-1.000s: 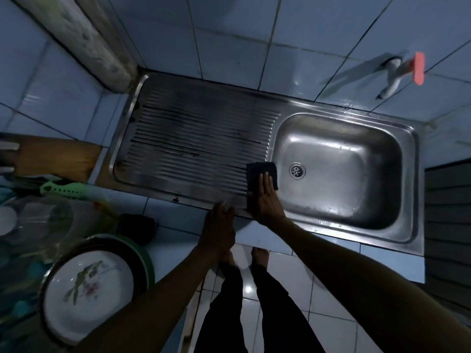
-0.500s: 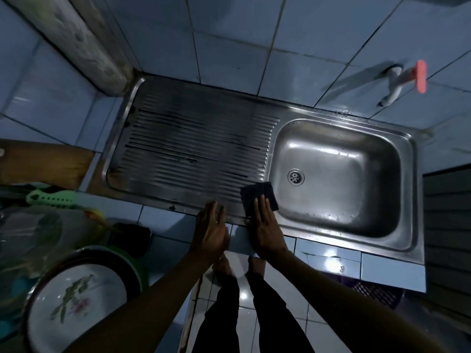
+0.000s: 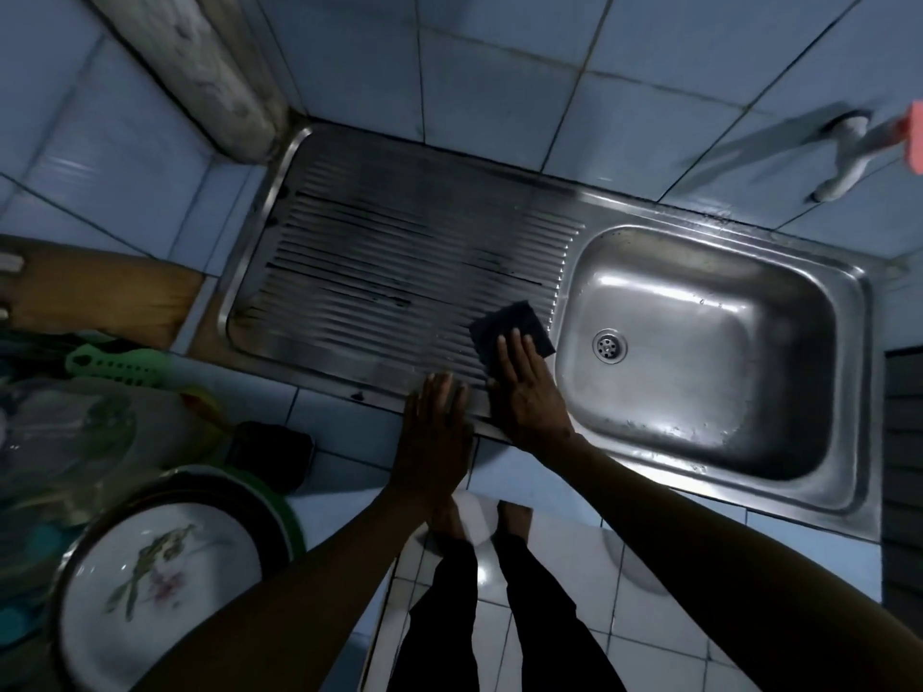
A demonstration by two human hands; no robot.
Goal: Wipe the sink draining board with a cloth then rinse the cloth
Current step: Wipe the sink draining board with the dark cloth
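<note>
A ribbed steel draining board (image 3: 399,272) lies left of the sink bowl (image 3: 699,362). A dark folded cloth (image 3: 507,327) sits on the board's near right corner, beside the bowl's edge. My right hand (image 3: 524,392) presses flat on the cloth with straight fingers. My left hand (image 3: 434,437) rests flat on the counter's front edge and the board's rim, just left of the right hand, holding nothing. Dark streaks mark the board's ribs.
A white tap with a pink handle (image 3: 879,147) juts from the tiled wall above the bowl's right end. Left of the counter stand a floral plate in a green basin (image 3: 155,581), a green plastic item (image 3: 115,364) and a wooden board (image 3: 100,297). A pipe (image 3: 210,67) runs down the corner.
My right hand slid the cloth back towards the front edge, then pushed it forward and right again on the board. My left hand opened flat onto the rim.
</note>
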